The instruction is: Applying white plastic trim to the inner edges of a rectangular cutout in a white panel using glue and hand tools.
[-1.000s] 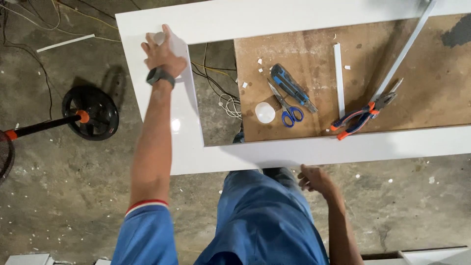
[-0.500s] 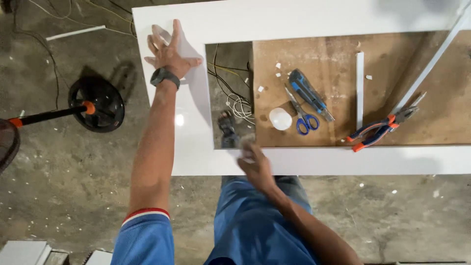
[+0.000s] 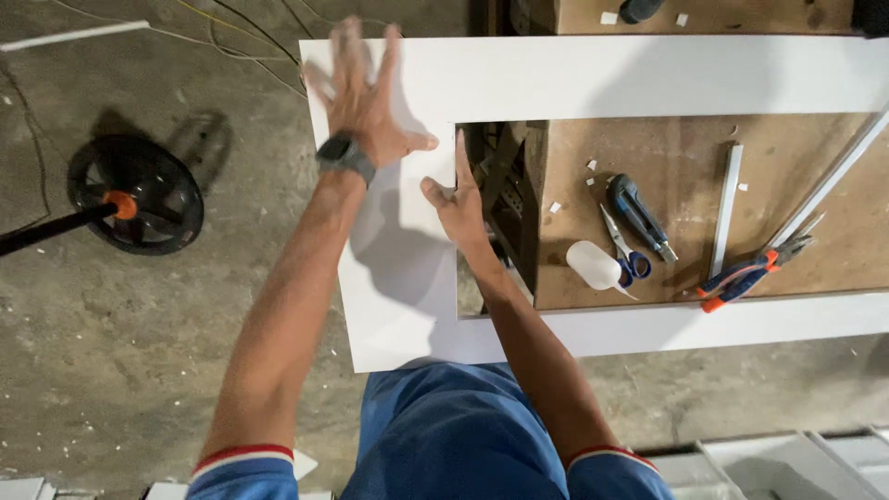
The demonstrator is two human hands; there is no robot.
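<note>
A large white frame panel with a rectangular cut-out lies flat over a brown workbench. My left hand is spread wide, fingers apart, just over the panel's far left corner, blurred; a dark watch is on that wrist. My right hand rests flat against the inner left edge of the cut-out, fingers straight, holding nothing.
Inside the cut-out, on the brown board, lie a utility knife, blue-handled scissors, a white bottle, a white strip and orange-handled pliers. A black round stand base sits on the concrete floor at left.
My right hand came up from the panel's near edge to the inner left edge of the cut-out. My left hand opened wide at the far corner. The view shifted left.
</note>
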